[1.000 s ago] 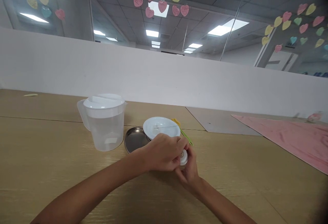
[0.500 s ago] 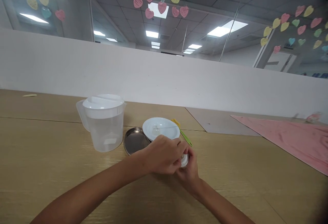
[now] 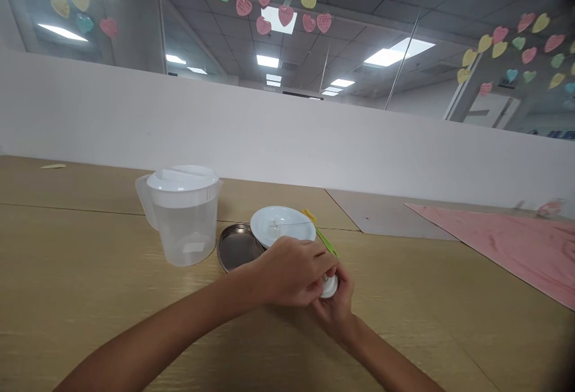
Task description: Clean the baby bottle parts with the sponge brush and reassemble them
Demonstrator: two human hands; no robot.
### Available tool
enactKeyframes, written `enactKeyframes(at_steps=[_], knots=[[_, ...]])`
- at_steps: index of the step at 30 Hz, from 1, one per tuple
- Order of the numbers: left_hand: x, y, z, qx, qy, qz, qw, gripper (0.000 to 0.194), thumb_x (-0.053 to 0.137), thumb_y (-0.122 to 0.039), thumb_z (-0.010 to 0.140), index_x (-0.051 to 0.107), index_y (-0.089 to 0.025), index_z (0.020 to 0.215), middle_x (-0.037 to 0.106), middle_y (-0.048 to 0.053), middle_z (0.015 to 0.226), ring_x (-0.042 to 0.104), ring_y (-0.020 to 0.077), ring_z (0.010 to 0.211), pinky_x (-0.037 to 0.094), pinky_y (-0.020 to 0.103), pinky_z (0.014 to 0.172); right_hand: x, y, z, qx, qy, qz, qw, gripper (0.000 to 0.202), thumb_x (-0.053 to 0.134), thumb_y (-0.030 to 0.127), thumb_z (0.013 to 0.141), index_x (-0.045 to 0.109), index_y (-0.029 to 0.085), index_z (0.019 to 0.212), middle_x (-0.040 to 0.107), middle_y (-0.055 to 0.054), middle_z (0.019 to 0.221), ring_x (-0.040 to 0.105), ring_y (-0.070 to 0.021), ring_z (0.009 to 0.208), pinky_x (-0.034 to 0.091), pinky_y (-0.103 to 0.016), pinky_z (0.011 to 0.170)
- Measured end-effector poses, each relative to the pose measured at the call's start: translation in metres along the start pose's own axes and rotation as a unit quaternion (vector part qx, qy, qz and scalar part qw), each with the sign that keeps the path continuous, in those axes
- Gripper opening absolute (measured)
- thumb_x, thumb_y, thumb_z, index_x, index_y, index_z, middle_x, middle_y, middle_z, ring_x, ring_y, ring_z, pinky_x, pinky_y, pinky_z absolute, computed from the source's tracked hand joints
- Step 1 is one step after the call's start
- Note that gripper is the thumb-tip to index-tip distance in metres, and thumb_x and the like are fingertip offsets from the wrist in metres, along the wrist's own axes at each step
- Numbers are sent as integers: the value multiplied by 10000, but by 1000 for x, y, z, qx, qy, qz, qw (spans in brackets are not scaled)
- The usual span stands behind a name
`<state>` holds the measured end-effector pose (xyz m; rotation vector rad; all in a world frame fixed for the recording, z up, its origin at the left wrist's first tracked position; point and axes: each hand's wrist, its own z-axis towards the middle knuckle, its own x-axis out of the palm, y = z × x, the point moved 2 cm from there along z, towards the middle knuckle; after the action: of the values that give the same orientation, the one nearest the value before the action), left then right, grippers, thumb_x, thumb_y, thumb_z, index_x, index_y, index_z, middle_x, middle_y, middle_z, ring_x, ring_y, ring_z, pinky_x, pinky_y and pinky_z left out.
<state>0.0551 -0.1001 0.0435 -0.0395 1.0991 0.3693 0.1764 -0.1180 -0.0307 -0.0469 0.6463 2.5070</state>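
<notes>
White round item (image 3: 331, 287), front-right of the bowl (image 3: 283, 224), is gripped by the right hand (image 3: 340, 309); the left hand (image 3: 290, 271) pinches at it. Probably light, stiff and smooth, best held by its rim.

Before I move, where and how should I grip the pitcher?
Probably by its handle, left hand coming from the left: the loop juts out that way from the upright pitcher, opposite the metal tray.

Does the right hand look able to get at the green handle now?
Probably yes: the green handle lies just beyond the right hand, seemingly unobstructed, but that hand holds a white round item.
</notes>
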Motion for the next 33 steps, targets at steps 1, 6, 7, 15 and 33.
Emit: enactKeyframes(at_steps=[1,6,7,15,33], knots=[[-1,-1,0,7,-5,1,1000,140,439,-168,736,480,-194,868,579,11,825,536,140,701,355,244,519,0,2,1,-5,0,8,1000,181,587,257,690,416,205,726,484,26,634,449,-102,522,375,-201,438],[0,-2,0,17,-5,10,1000,130,420,-163,760,474,-180,877,569,35,854,537,151,761,390,251,579,-1,-2,-1,-22,20,24,999,153,572,211,698,466,205,809,497,7,684,483,-125,563,402,-226,476],[1,-2,0,18,-5,12,1000,123,418,-165,766,474,-177,875,570,38,850,539,152,761,388,252,573,-1,-5,-2,-28,20,24,999,170,568,198,699,475,208,842,506,-1,708,497,-135,585,414,-236,493],[6,2,0,21,-59,10,998,114,366,-182,828,479,-168,839,576,30,790,548,140,708,376,255,571,-5,-12,-10,-43,28,-36,998,401,562,234,732,448,206,1115,585,-79,900,594,-212,772,504,-326,641],[-14,19,-2,-103,-8,-387,916,63,528,-189,779,550,-157,829,643,6,809,590,96,727,466,195,646,-12,-18,-21,-95,30,-111,989,625,599,296,764,310,209,1311,563,-147,1102,604,-278,964,539,-400,741]])
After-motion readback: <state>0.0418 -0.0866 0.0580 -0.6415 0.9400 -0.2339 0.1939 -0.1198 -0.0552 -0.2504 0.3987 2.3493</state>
